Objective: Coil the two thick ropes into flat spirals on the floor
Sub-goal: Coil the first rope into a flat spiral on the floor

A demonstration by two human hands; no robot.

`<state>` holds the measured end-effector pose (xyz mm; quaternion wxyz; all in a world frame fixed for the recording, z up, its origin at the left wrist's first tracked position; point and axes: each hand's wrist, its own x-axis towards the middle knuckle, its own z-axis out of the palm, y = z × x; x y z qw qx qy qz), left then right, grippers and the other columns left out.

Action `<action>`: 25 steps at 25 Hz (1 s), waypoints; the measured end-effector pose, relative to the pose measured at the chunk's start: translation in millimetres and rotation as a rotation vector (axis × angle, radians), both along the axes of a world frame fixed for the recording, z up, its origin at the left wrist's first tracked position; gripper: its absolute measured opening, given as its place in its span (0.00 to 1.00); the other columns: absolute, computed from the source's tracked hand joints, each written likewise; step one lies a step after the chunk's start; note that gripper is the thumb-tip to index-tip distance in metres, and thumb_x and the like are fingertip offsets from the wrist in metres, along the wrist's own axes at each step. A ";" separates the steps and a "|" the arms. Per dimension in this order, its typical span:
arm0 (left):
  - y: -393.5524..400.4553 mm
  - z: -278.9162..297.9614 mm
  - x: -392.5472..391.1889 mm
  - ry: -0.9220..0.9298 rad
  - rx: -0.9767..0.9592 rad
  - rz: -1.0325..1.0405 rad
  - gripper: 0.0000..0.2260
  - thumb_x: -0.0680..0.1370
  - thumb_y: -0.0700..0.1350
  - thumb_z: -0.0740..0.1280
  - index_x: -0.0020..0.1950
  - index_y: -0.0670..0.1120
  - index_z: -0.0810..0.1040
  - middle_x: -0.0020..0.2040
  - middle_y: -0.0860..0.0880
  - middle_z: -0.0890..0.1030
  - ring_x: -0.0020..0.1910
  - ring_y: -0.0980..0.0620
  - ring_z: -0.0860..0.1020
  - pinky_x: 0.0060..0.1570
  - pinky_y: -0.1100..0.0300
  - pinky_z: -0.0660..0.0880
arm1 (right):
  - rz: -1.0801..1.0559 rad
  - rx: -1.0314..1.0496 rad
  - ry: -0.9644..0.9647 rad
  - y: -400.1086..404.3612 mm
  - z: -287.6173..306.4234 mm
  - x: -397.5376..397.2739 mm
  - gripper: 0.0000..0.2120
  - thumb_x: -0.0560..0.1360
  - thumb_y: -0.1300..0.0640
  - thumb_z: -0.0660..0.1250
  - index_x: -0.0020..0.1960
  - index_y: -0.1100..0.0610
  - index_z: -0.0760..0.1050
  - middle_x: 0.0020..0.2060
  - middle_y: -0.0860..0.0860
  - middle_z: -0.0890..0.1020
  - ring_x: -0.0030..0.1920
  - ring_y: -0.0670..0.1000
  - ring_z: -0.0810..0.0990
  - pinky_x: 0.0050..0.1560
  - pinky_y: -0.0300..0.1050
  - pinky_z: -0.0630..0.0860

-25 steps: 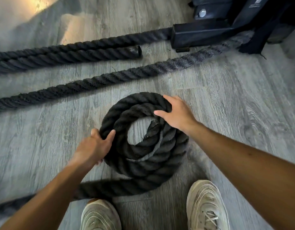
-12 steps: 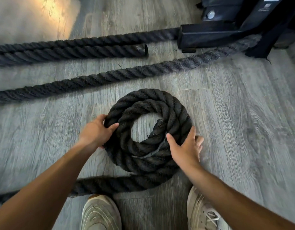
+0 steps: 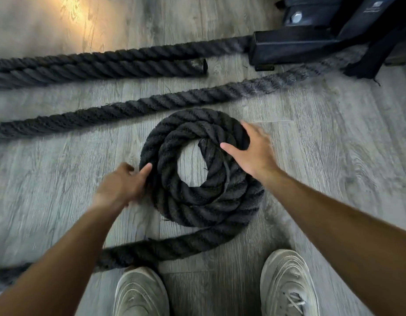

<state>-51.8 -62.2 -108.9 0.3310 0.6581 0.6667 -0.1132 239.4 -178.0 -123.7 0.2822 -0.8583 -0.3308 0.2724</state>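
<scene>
A thick black rope lies wound into a flat coil [image 3: 197,201] of about two turns on the grey wood floor, its frayed inner end [image 3: 205,144] at the centre hole. Its tail [image 3: 165,249] leaves the coil's near side toward the lower left. My left hand [image 3: 122,183], blurred, grips the coil's left outer turn with the thumb on top. My right hand [image 3: 252,151] lies spread on the coil's upper right, fingers apart. The same rope's straight stretch [image 3: 133,108] crosses behind the coil. A second rope [image 3: 106,65] lies doubled at the far left, its capped end [image 3: 203,65] pointing right.
A black metal machine base [image 3: 288,46] with a bolt stands at the far right, the ropes running under or beside it. A dark strap [image 3: 368,62] hangs near it. My two pale sneakers [image 3: 140,293] [image 3: 288,283] stand just in front of the coil.
My right hand moved from the coil's near right side to its upper right. My left hand shifted slightly lower along the left edge. The coil turned a little.
</scene>
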 end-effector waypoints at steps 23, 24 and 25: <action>-19.1 30.3 0.9 -0.207 -0.317 0.292 0.25 0.75 0.64 0.70 0.55 0.42 0.78 0.50 0.42 0.84 0.45 0.42 0.85 0.43 0.49 0.82 | -0.325 0.021 0.115 -48.7 -1.5 -9.7 0.32 0.77 0.41 0.68 0.77 0.49 0.64 0.72 0.53 0.69 0.71 0.56 0.69 0.63 0.48 0.70; -0.9 27.2 4.0 -0.237 -0.223 0.289 0.25 0.76 0.63 0.70 0.59 0.43 0.77 0.52 0.42 0.83 0.46 0.44 0.84 0.44 0.48 0.82 | -0.397 -0.026 0.101 -64.5 -5.6 -24.0 0.33 0.78 0.40 0.65 0.78 0.49 0.61 0.73 0.55 0.66 0.73 0.59 0.67 0.66 0.54 0.70; 15.8 23.7 8.8 -0.284 -0.142 0.278 0.25 0.77 0.61 0.70 0.64 0.44 0.76 0.55 0.43 0.82 0.48 0.45 0.83 0.46 0.47 0.82 | -0.458 -0.072 0.098 -79.1 -8.5 -39.0 0.33 0.78 0.40 0.64 0.79 0.50 0.60 0.74 0.57 0.65 0.74 0.62 0.65 0.69 0.61 0.68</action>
